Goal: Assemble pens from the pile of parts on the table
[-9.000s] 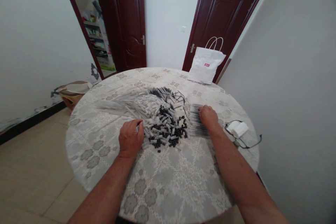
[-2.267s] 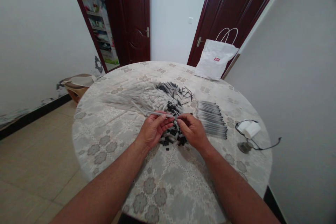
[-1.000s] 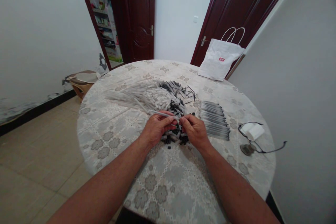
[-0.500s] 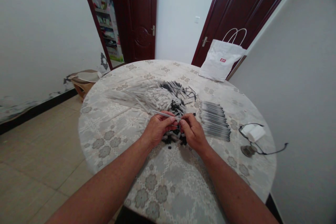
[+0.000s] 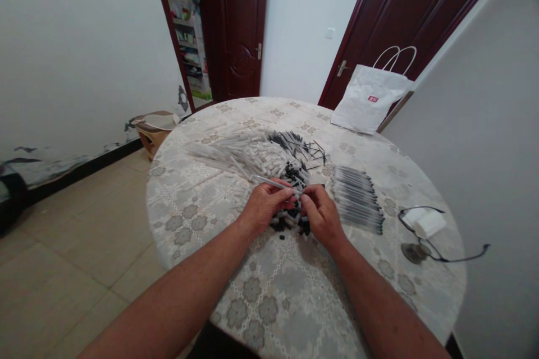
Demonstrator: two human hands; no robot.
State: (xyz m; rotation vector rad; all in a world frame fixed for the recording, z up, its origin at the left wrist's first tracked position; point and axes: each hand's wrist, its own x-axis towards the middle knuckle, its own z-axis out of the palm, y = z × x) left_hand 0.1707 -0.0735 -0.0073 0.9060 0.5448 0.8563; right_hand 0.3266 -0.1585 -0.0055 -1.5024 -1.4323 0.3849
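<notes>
My left hand [image 5: 266,202] is closed around a thin clear pen barrel [image 5: 272,182], which slants up to the left. At the barrel's right end, the fingers of my right hand [image 5: 323,214] are pinched together; whatever they grip is hidden. Beneath and beyond both hands lies a heap of pen parts: long clear tubes [image 5: 210,152], short whitish sleeves [image 5: 266,158], small black plugs [image 5: 291,170] and thin dark-tipped sticks [image 5: 288,139]. To the right of my right hand, several clear pens with dark ends [image 5: 357,199] lie side by side in a row.
The round table has a flowered cloth [image 5: 269,275]. At its right are eyeglasses [image 5: 457,261], a white folded packet [image 5: 432,223] and a dark round object [image 5: 415,253]. A white paper bag [image 5: 366,95] stands at the back right. A brown stool [image 5: 154,134] stands left, by the wall.
The whole view has shifted, so everything appears farther right. Both hands keep nearly the same hold at the barrel.
</notes>
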